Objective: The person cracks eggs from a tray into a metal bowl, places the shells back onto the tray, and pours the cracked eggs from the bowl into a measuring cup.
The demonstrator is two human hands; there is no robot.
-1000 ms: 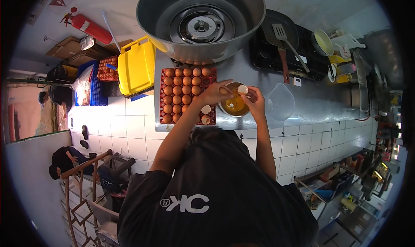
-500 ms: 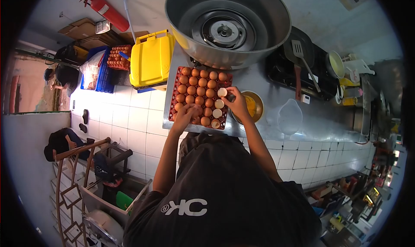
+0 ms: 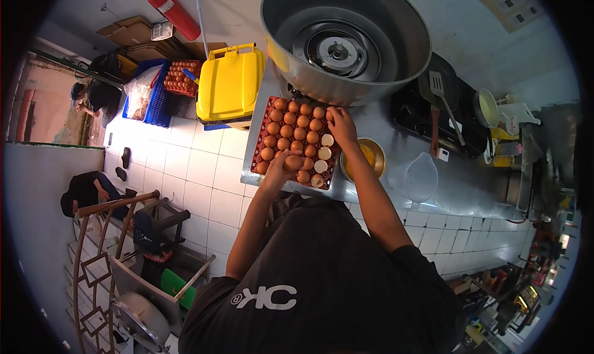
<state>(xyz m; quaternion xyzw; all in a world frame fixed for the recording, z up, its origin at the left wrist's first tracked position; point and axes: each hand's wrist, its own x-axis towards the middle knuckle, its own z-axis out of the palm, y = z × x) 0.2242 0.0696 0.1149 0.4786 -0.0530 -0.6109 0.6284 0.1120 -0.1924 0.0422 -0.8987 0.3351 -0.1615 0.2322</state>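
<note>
A red egg tray (image 3: 333, 161) holds rows of brown eggs, with several empty eggshell halves (image 3: 320, 166) along its right side. My left hand (image 3: 279, 171) is at the tray's near side, fingers closed around a brown egg (image 3: 294, 163). At the far right corner of the tray, the fingers of my right hand (image 3: 342, 129) are closed on another egg (image 3: 330, 114), which they partly hide. Just right of the tray stands a metal bowl (image 3: 382, 161) with yellow egg yolk in it, partly covered by my right forearm.
A big round metal machine bowl (image 3: 365, 88) stands behind the tray. Right on the steel counter are a clear plastic jug (image 3: 421, 173), a black stove (image 3: 408, 116) and a spatula (image 3: 447, 103). A yellow lidded bin (image 3: 229, 85) stands left. Two other people are at far left.
My right hand has left an eggshell half in the tray and moved to the far corner egg. My left hand now has an egg in its fingers. The view has shifted slightly.
</note>
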